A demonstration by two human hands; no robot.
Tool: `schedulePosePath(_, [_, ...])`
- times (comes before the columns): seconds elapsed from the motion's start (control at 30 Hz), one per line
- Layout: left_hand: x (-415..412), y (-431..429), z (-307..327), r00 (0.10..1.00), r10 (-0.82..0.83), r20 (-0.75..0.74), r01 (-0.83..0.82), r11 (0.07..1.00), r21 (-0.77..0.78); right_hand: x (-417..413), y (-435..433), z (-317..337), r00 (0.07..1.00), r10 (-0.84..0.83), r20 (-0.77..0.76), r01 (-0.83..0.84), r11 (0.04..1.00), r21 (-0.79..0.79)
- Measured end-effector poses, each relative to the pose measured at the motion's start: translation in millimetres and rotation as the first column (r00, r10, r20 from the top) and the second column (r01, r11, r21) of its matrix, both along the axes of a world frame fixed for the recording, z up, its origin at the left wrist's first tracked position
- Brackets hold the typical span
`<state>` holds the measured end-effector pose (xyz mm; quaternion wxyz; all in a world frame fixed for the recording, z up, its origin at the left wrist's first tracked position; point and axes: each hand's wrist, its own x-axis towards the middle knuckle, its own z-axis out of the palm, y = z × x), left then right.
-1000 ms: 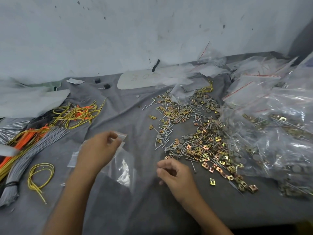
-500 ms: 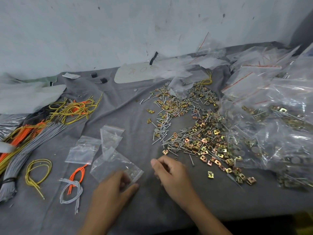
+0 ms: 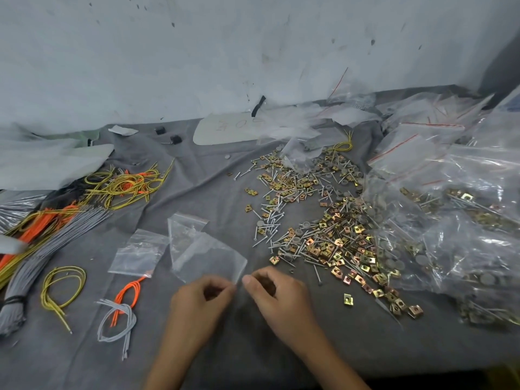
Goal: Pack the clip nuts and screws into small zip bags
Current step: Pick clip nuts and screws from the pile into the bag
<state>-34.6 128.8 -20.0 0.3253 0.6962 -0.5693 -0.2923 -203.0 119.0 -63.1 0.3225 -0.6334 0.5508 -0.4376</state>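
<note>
"So, where are you working?"

"At a tabletop [image 3: 422,347] draped in a wrinkled grey cloth [image 3: 213,192], pushed up against a scuffed whitish wall [image 3: 197,52]. Loose clip nuts [image 3: 337,249] and screws [image 3: 270,218] lie heaped together right of centre. One stray nut [image 3: 348,299] sits apart from the heap, near my right hand. Large clear sacks of parts [image 3: 464,220] are piled at the far right, and wire bundles [image 3: 56,237] in grey, orange and yellow lie at the left."

"And your hands?"

"My left hand [image 3: 202,302] is curled, thumb and forefinger pinching the near corner of a small zip bag [image 3: 208,254]. The bag lies flat on the cloth just beyond my knuckles. My right hand [image 3: 277,294] is curled too, its thumb tip right at that same corner, so the two hands almost touch. A second bag [image 3: 140,251] lies just left of the first."

"Does the right hand grip the bag as well?"

"I can't tell whether it pinches the plastic or only meets it, and the bent fingers hide my palm. The clear bag overlaps another behind it, and their edges are hard to separate. Both forearms are cut off at the bottom edge, and the sacks at the right edge."
</note>
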Motion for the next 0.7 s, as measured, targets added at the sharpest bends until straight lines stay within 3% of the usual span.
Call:
schedulePosePath(0.1, [-10.6, -5.6, -0.1, 0.984, -0.056, -0.168, 0.066, 0.996, 0.056, 0.8, -2.0, 4.2, 0.996, 0.019, -0.083, -0.018, 1.0, 0.012])
schedulePosePath(0.23, [-12.2, -9.1, -6.7, 0.931, 0.011, -0.364, 0.031, 0.993, 0.111, -2.4, 0.0, 5.1, 0.993, 0.06, -0.104, -0.06, 0.998, 0.007])
schedulePosePath(0.37, [-15.7, -10.7, -11.7, 0.921, 0.04, -0.387, 0.0, 0.995, 0.104, 0.8, -1.7, 9.5, 0.988, 0.063, -0.144, -0.067, 0.998, -0.021])
schedulePosePath(0.47, [-15.3, -14.2, -15.2, 0.942, 0.071, -0.328, -0.054, 0.997, 0.061, 0.4, -4.6, 11.9, 0.988, 0.082, -0.129, -0.084, 0.996, -0.012])
schedulePosePath(0.57, [1.6, -26.8, -12.2, 0.965, 0.179, -0.19, -0.196, 0.977, -0.078, 1.0, -0.2, 12.4, 0.981, 0.13, -0.142, -0.133, 0.991, -0.017])
schedulePosePath(0.63, [5.3, -30.6, -4.4, 0.993, 0.106, -0.043, -0.112, 0.981, -0.157, 1.6, 1.1, 12.5, 0.986, 0.119, -0.112, -0.121, 0.993, -0.008])
schedulePosePath(0.7, [-1.2, -27.4, 0.3, 0.986, -0.058, 0.156, 0.083, 0.984, -0.158, 1.3, -0.4, 11.8, 0.995, 0.082, -0.064, -0.081, 0.997, 0.013])
